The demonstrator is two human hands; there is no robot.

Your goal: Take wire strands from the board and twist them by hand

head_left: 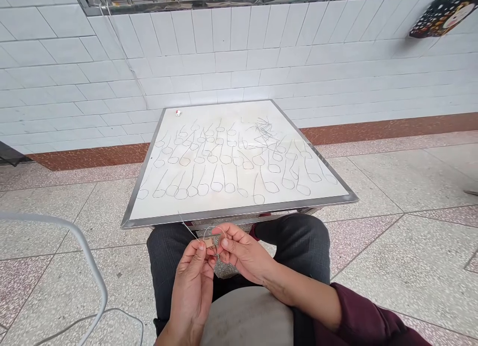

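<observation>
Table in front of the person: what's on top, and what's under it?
Rows of looped thin wires, a loose wire tangle and a small red-and-white object lie on the metal-edged white table. The tabletop hides what is beneath it.

The one view looks out from the person's head, facing forward and steeply down over the lap. The hands (220,266) sit nearest, low in the frame, with the knees (298,241) just beyond them. Farther out, the tabletop (239,212) is seen from its near edge, with the tiled floor (396,251) around it and a tiled wall (239,72) behind.
</observation>
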